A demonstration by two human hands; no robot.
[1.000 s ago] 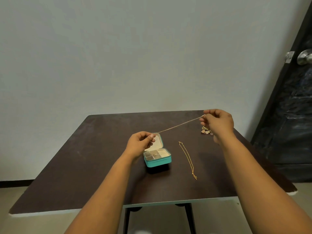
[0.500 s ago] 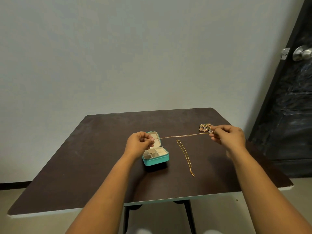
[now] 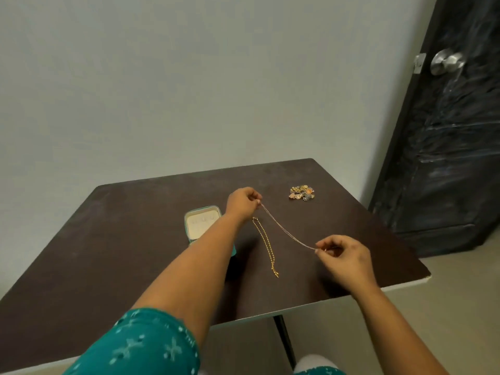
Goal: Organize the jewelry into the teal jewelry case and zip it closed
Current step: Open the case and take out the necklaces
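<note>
While taut, thin chain (image 3: 286, 228) (both ends finger-pinched).

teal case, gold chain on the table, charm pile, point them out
teal case (image 3: 202, 224), head view, cream lining of the open lid
gold chain (image 3: 266, 243), head view, mid-length of the links
charm pile (image 3: 302, 192), head view, middle of the cluster

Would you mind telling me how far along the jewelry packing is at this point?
Done: the teal jewelry case lies open. Whether it holds anything I cannot tell.
In hand: the left hand and right hand each pinch an end of a thin chain, stretched above the table.
Left: that chain, the gold chain and the pile of charms on the table, then zipping.
</note>
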